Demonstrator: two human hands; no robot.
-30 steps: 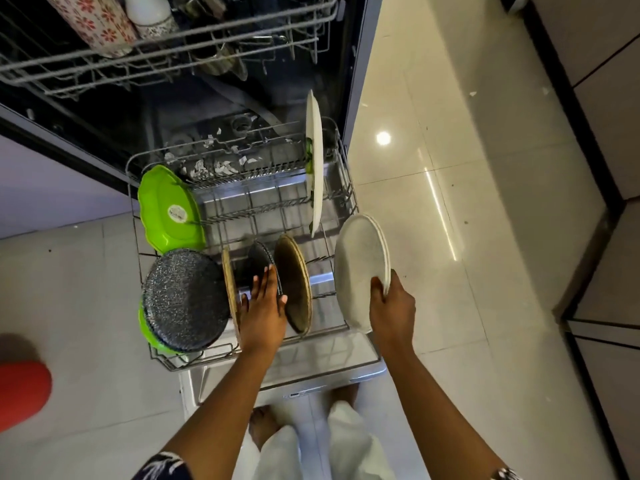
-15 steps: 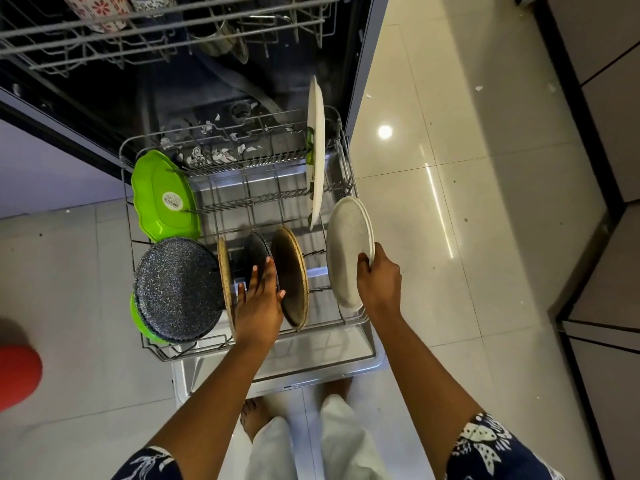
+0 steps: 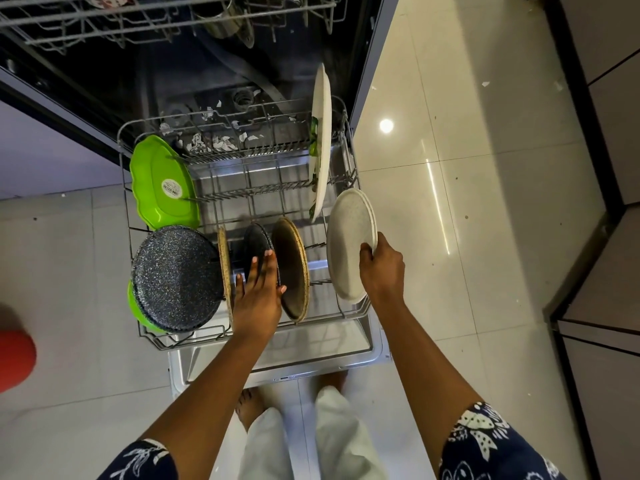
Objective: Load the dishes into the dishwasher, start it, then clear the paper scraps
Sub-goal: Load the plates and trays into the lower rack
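The lower rack (image 3: 349, 161) of the open dishwasher is pulled out over its door. My right hand (image 3: 382, 268) grips the rim of a pale speckled plate (image 3: 348, 244), which stands on edge at the rack's right side. My left hand (image 3: 258, 292) rests with straight fingers against a small dark plate (image 3: 256, 244), between a thin tan plate (image 3: 224, 268) and a brown plate (image 3: 292, 268). A dark speckled plate (image 3: 175, 278) and a green plate (image 3: 162, 183) stand at the left. A large white plate (image 3: 321, 140) stands at the back right.
Paper scraps (image 3: 221, 143) lie on the dishwasher floor behind the rack, and more scraps (image 3: 485, 83) lie on the tiled floor to the right. The upper rack (image 3: 166, 19) juts out above. Dark cabinets (image 3: 602, 98) line the right. A red object (image 3: 14, 358) sits at the left edge.
My right hand has carried the pale plate leftward and down into the rack's right side. My left hand has stayed on the small dark plate. The camera has shifted slightly.
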